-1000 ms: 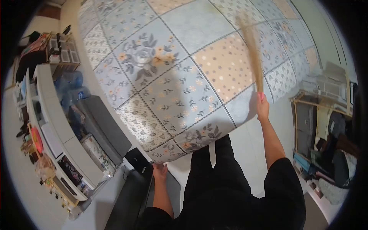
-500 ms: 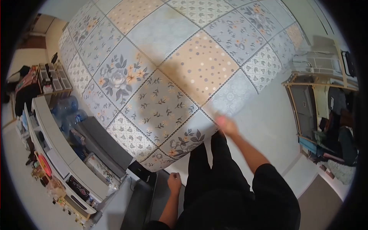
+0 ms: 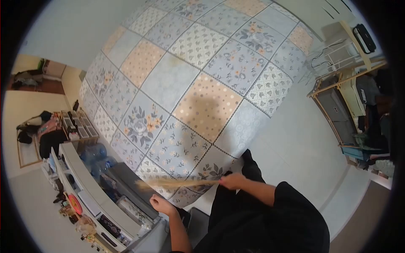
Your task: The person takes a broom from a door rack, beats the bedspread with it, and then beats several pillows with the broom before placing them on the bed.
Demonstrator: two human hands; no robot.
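My right hand (image 3: pixel 233 181) is closed round the end of a long tan straw hand broom (image 3: pixel 179 183), which points left over the near edge of the bed. Its fanned tip is slightly blurred. Under it lies a mattress covered with a patchwork-print sheet (image 3: pixel 168 76) of floral, leafy and dotted squares. My left hand (image 3: pixel 162 205) is curled into a fist below the broom's tip, with nothing showing in it. It is nearest to the bed's front corner and a long grey box (image 3: pixel 126 181).
At left stands a white shelf unit (image 3: pixel 84 177) holding small goods, with large blue water bottles (image 3: pixel 95 154) beside it. A wooden clothes rack (image 3: pixel 329 105) with hanging clothes stands at right. Pale floor (image 3: pixel 287 147) runs between the rack and the bed.
My right hand has moved left and down, and the broom now shows clearly across the bed's near edge. My left hand has risen and moved left. The view has shifted and turned.
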